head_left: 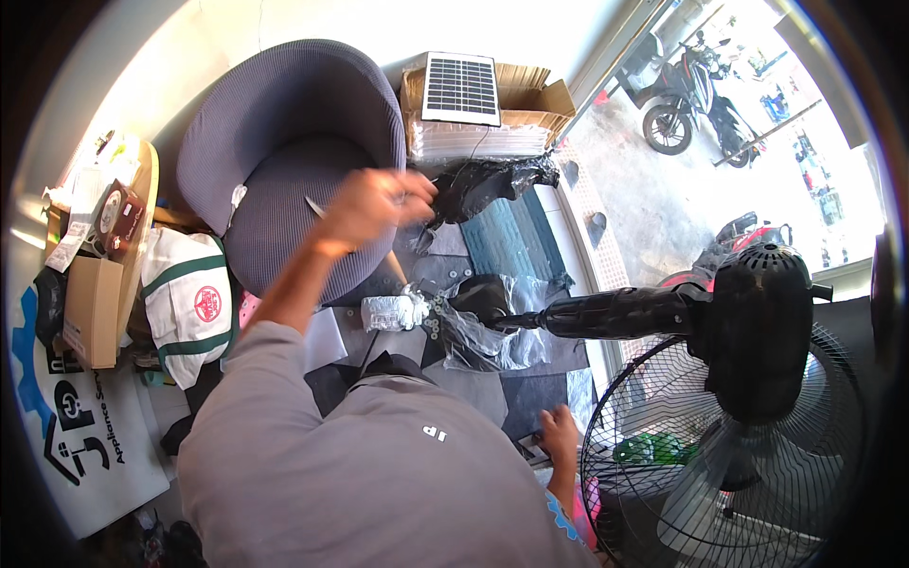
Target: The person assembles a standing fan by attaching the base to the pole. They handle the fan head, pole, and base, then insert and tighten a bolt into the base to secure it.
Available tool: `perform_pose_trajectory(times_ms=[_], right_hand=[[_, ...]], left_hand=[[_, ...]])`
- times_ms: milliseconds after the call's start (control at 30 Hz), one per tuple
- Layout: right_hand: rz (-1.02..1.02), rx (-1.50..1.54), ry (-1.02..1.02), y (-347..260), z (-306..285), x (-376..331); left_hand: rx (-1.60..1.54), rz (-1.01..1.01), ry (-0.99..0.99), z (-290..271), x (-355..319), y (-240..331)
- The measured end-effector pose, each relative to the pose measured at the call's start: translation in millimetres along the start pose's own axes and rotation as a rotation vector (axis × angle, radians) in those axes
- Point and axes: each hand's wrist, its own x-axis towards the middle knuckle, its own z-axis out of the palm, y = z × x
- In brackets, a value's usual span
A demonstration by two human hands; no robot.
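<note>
My left hand (379,204) is raised in front of the grey upholstered chair (294,95). Motion smears its fingers, so I cannot tell whether it holds anything. A thin pointed metal piece (314,207) shows beside the wrist, over the seat. My right hand (559,434) is low on the right, near the black wire cage of a standing fan (606,402). Its fingers are curled, and whatever they may hold is hidden. Ahead of my body lie a bundle in whitish wrapping (390,313) and a crumpled clear plastic bag (511,346).
The fan's black pole (615,314) and motor housing (762,331) take up the right side. A small solar panel (461,87) rests by cardboard boxes (544,99) at the back. To the left are a white-and-green bag (185,293) and a cluttered wooden table (142,213).
</note>
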Motion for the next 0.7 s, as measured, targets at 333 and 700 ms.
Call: perform_pose_trajectory(times_ms=[333,700], right_hand=[[-0.428,0.370,-0.222,-154,21,-40],[-0.225,0.397,-0.434,-55,0,-35]], left_hand=[[-0.392,-0.290,-0.659,199,-89,-6],[-0.172,-0.457,0.003,52,-23,-101]])
